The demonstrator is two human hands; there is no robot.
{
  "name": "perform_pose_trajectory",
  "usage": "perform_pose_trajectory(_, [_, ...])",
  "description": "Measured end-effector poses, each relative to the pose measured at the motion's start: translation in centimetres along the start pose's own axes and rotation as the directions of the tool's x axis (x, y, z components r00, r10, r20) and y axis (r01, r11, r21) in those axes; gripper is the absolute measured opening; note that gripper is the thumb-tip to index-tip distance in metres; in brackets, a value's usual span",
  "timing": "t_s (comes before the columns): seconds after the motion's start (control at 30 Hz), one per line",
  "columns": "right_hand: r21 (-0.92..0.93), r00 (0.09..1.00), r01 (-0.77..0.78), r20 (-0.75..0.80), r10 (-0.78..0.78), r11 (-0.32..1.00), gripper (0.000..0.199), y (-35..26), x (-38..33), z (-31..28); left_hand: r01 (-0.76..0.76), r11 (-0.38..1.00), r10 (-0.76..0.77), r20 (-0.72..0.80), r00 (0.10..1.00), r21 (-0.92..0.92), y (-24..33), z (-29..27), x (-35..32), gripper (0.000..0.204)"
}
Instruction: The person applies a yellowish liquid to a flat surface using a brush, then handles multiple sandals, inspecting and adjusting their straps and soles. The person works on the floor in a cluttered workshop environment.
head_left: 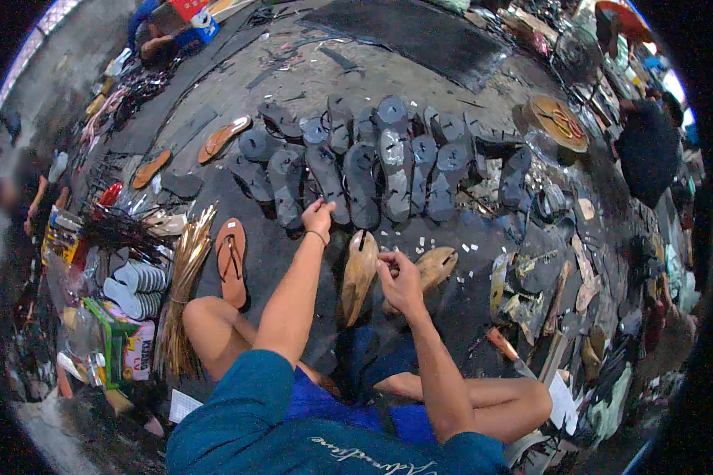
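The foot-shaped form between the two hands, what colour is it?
The foot-shaped form is yellowish brown, seen best in the head view.

White script on teal shirt (293, 423), lettered green-pink box (123, 340)

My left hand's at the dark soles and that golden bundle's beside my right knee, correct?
Not quite: the head view shows the golden bundle beside your left knee, not the right. Your left hand is indeed at the dark soles.

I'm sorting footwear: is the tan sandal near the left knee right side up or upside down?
Right side up: the tan sandal shows its dark straps on top.
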State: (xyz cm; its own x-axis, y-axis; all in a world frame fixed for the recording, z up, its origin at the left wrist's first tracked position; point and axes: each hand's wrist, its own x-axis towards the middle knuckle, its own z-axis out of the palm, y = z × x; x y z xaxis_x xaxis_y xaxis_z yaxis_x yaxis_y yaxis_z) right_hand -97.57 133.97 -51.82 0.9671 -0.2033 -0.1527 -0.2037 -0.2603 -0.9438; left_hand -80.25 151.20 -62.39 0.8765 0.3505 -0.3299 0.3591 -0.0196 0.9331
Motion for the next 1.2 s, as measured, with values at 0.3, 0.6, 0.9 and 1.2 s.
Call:
perform_pose_trajectory(0.3, [0.156, 0.993, -0.102, -0.049, 0.111, 0.982, 0.033, -7.2, -4.3, -0.2, -0.867, 0.414, 0.578, 0.656, 0.485, 0.276, 6.9, -11.1, -28.5, 0.035])
perform_pose_trajectory(0.6, [0.186, 0.851, 0.040, 0.508, -0.131, 0.982, 0.040, -9.3, -22.5, -4.5, -0.258, 0.961, 0.221, 0.826, 0.519, -0.095, 14.7, -20.7, -35.1, 0.063])
perform_pose_trajectory(0.9, [0.016, 0.677, 0.338, 0.691, -0.254, 0.941, 0.072, -14.3, -24.8, -8.6, -0.377, 0.920, 0.281, 0.847, 0.451, -0.104, 12.8, -23.0, -39.8, 0.048])
perform_pose_trajectory(1.2, [0.074, 0.663, 0.372, 0.677, -0.320, 0.925, 0.052, -12.5, -24.7, -8.4, -0.467, 0.884, 0.288, 0.827, 0.484, -0.035, 12.0, -23.5, -40.3, 0.025])
